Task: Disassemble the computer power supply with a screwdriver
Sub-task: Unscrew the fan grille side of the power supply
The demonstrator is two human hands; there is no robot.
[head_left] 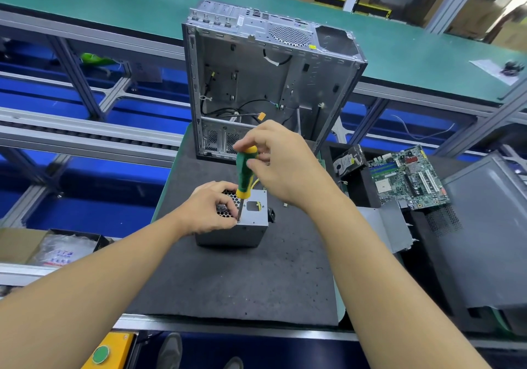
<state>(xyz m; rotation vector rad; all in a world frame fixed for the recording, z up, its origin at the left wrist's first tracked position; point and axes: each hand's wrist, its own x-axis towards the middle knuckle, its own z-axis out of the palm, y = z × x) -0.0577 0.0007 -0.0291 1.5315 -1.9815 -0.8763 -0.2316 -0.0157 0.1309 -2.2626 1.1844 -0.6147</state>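
power supply (256,220) sits on a dark foam mat (228,283) at the middle of the workstation, a small grey metal box with a honeycomb fan grille on top and yellow wires showing through a cut-out in its upper plate. left hand (209,210) lies over the grille with its fingers curled down onto the box's top, the fingertips gathered right beside the tool's tip; whether they touch the shaft cannot be told. right hand (282,166) is wrapped round the upper part of a screwdriver (243,169) with a green and yellow handle, thumb and fingers closed on the grip. the tool stands nearly upright, its thin shaft meeting the top plate close to the near left corner. behind the box, at the far end of the mat, an opened computer case (256,83) stands upright with loose cables hanging inside. to the right lie a hard drive (349,160), a green motherboard (407,180) and a large grey side panel (484,240). at the left edge a cardboard box (17,244) holds a clear plastic bag. a green conveyor belt (114,6) runs across the back.
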